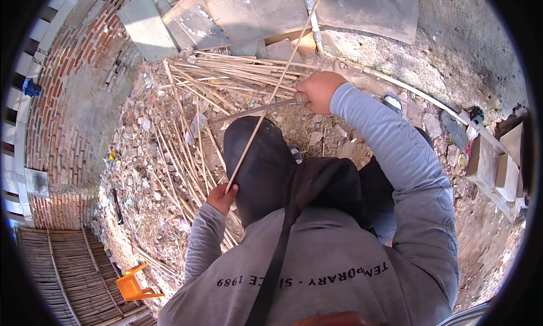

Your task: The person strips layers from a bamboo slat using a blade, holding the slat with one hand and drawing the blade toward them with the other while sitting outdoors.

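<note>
My left hand (222, 199) is closed around the lower end of a long, thin bamboo strip (249, 145), beside my left knee. The strip slants up and to the right, past my dark trouser leg, its far end in front of the leaning boards. In my right hand (321, 91), the fingers wrap the handle of a long-bladed knife (243, 114). Its blade points left above my knee and crosses the strip; whether the two touch I cannot tell. Beyond the blade lies a pile of cut bamboo strips (226, 71), and more strips (181, 150) are scattered left of my leg.
Rubble and litter (133, 150) cover the ground. Grey boards (367, 9) lean at the far side, near a pale pipe (396, 83). An orange plastic chair (133, 283) and a bamboo slat panel (62, 269) are at lower left. A wooden box (486, 162) stands at right.
</note>
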The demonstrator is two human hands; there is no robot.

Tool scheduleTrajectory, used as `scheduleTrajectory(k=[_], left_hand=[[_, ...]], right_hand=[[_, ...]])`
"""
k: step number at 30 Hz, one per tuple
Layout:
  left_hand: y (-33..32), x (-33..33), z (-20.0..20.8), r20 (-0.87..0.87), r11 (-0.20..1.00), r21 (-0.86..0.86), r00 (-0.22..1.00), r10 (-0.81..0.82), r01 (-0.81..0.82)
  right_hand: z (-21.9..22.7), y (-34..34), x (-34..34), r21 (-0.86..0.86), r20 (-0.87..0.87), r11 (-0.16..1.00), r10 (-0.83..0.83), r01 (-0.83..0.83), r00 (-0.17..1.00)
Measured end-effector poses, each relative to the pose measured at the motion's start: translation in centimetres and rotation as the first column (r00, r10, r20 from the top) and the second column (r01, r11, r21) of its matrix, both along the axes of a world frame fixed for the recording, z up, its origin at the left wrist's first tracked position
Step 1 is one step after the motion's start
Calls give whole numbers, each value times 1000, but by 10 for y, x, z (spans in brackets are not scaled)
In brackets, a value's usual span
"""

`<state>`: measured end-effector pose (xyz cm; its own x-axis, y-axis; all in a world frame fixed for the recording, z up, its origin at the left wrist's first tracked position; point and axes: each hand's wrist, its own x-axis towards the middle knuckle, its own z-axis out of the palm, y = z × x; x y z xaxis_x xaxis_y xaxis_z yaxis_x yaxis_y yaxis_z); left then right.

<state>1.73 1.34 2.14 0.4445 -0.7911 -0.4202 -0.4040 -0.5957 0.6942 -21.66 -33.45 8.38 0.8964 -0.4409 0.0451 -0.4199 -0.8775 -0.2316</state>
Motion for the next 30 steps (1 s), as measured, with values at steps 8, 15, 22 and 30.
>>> scheduleTrajectory(k=[8, 15, 22, 30], left_hand=[[-10, -3, 11, 109, 996, -32, 991, -78, 82], [-13, 0, 29, 67, 986, 148, 994, -89, 79], [5, -9, 7, 20, 974, -201, 994, -106, 108], [-5, -14, 15, 317, 996, 37, 944, -94, 87]], right_hand=[[-24, -83, -48, 177, -25, 862, -479, 476, 877], [-16, -27, -20, 45, -31, 988, -145, 147, 989], [12, -24, -27, 102, -66, 985, -130, 136, 989], [-2, -24, -31, 62, 55, 996, -67, 64, 996]])
